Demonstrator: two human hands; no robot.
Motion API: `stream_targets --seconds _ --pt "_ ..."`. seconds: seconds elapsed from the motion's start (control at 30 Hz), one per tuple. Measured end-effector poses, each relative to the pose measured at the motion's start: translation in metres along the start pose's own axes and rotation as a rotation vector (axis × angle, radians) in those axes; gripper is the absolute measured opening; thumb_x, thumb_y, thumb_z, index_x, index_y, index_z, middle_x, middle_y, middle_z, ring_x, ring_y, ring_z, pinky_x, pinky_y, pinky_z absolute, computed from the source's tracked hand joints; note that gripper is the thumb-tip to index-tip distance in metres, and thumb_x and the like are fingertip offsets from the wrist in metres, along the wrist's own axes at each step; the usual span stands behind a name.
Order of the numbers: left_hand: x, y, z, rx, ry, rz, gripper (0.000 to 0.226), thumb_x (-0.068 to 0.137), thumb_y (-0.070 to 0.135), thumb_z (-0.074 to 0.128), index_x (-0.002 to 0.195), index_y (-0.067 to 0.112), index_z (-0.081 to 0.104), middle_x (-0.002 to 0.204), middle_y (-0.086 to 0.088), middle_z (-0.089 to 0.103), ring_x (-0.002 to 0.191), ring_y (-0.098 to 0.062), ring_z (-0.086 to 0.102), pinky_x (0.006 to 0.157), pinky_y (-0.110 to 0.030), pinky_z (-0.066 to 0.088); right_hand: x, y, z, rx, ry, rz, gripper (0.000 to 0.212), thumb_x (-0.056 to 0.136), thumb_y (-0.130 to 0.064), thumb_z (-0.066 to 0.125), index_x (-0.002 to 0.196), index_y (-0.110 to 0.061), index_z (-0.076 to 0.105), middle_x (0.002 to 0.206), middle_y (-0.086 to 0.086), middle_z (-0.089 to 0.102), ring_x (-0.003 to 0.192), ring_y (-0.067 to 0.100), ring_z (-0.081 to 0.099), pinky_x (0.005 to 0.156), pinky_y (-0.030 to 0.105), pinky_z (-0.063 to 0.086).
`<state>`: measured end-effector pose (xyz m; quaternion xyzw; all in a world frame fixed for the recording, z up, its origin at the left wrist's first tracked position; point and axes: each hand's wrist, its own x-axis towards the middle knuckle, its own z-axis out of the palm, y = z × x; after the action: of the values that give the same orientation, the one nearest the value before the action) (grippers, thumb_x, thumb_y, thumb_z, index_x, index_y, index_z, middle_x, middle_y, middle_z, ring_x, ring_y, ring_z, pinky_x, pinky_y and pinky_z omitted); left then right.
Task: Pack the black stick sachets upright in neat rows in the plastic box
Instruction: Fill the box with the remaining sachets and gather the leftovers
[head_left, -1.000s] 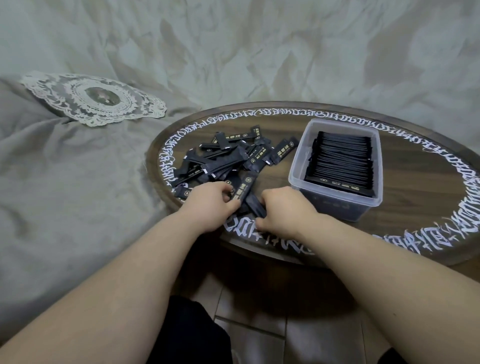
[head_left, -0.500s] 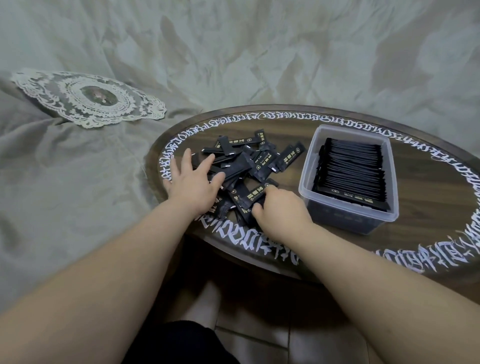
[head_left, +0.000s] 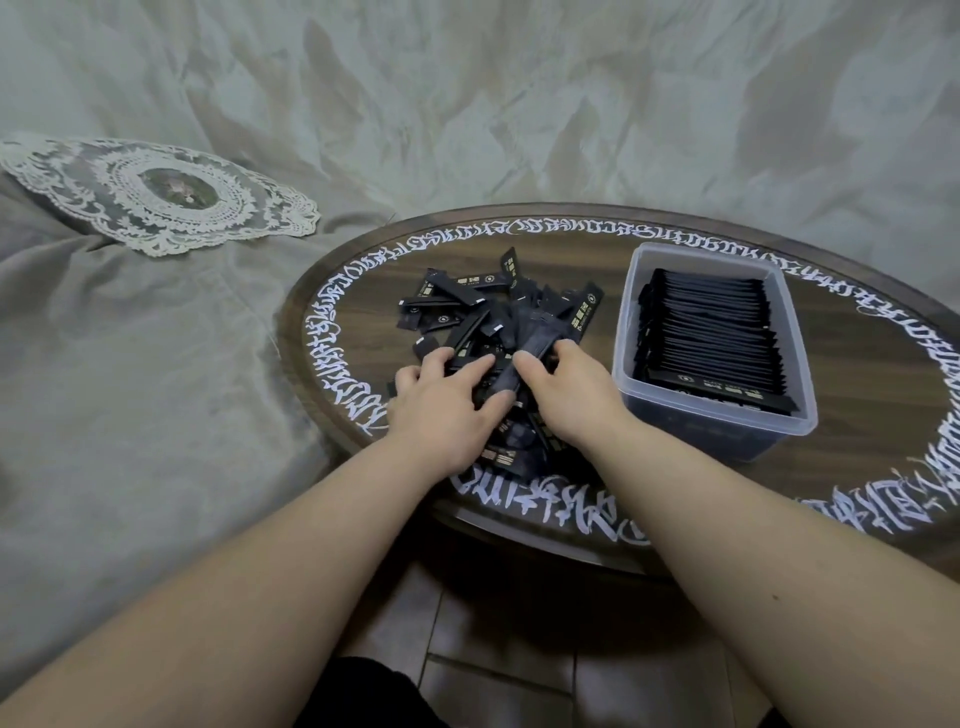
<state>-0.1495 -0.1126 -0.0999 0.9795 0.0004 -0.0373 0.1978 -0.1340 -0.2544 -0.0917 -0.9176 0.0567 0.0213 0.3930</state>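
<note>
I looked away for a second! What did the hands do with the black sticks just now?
The left hand, spread wide at the pile's left edge half a second ago, slid right to meet the right hand. Together they now gather a bundle of loose sachets. The plastic box and its packed rows look unchanged.

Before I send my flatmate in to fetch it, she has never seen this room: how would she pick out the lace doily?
Start at the round dark wooden table ringed with white script. Look left, off its edge, onto the crumpled grey cloth. The oval cream lace doily lies flat there, the only pale, patterned piece on that plain fabric, with a dark centre.
</note>
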Motion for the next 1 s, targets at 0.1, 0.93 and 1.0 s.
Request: stream_targets --seconds 0.1,0.93,1.0 --pt "-0.002 -0.001 0.000 -0.035 0.023 0.067 0.063 0.086 0.060 0.054 0.143 0.041 0.036 0.152 0.006 0.027 0.135 -0.028 0.022 0.111 -0.037 0.024 0.001 0.006 -0.008 -0.035 0.039 0.018 0.045 0.090 -0.050 0.051 0.117 -0.013 0.052 0.111 0.003 0.062 0.101 0.024 0.056 0.074 0.031 0.039" --pt "0.003 -0.027 -0.004 -0.083 0.327 0.215 0.038 0.091 0.012 0.058 0.128 0.016 0.061 0.124 0.000 0.058 0.108 -0.019 0.057 0.094 -0.026 0.041 -0.005 -0.009 -0.020 0.001 0.103 -0.229 0.048 0.089 -0.013 0.050 0.135 -0.026 0.048 0.122 -0.007 0.062 0.105 0.016 0.058 0.085 0.022 0.042" --pt "0.001 -0.030 -0.006 -0.081 0.384 0.242 0.036 0.091 0.008 0.057 0.126 0.015 0.063 0.123 -0.001 0.060 0.108 -0.020 0.059 0.093 -0.025 0.042 -0.007 -0.010 -0.020 -0.017 0.099 -0.256 0.047 0.091 -0.014 0.049 0.136 -0.028 0.046 0.121 -0.007 0.063 0.105 0.017 0.058 0.087 0.024 0.042"
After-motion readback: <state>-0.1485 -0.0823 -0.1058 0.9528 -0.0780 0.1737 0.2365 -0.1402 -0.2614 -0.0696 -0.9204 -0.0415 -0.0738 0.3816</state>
